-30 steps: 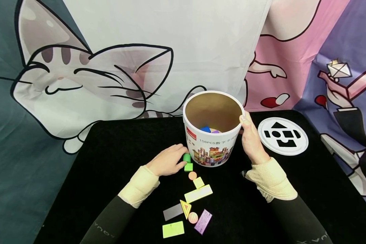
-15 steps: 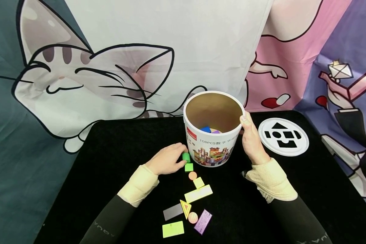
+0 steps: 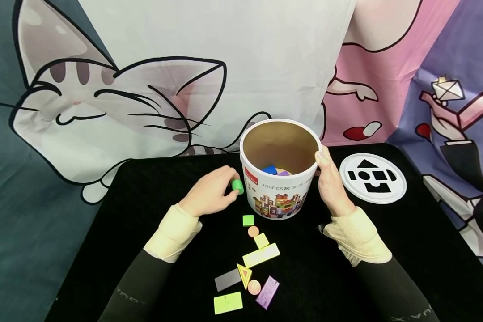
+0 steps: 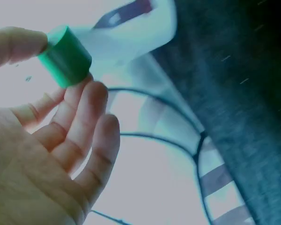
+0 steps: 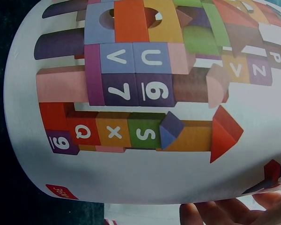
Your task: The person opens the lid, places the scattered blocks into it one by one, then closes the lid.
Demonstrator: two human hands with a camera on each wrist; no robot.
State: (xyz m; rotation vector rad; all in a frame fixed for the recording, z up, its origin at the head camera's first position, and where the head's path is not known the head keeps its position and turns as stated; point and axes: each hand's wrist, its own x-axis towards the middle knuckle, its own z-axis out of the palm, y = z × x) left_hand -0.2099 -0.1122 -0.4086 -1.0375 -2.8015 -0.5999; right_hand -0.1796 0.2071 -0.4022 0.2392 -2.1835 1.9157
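Observation:
My left hand (image 3: 213, 192) pinches a green cylinder block (image 4: 65, 56) between thumb and fingertips, just left of the bucket's wall in the head view. The white bucket (image 3: 279, 197), printed with a picture of coloured blocks, stands upright with its mouth open. Blue and purple blocks show at its bottom. My right hand (image 3: 333, 183) grips the bucket's rim on the right side, thumb on the outside. In the right wrist view the printed wall fills most of the picture, and some fingers (image 5: 215, 212) show at its lower edge.
A row of loose blocks runs towards me: a green square block (image 3: 248, 221), a yellow bar (image 3: 261, 255), a triangle (image 3: 244, 276), a purple bar (image 3: 268, 292) and a lime bar (image 3: 228, 303), among several others. A white lid (image 3: 353, 189) with shaped holes lies right. A patterned cloth (image 3: 145, 98) hangs behind.
My left hand has lifted the green cylinder off from behind the green square block and moved it up and slightly left beside the bucket. The right hand keeps its grip on the rim.

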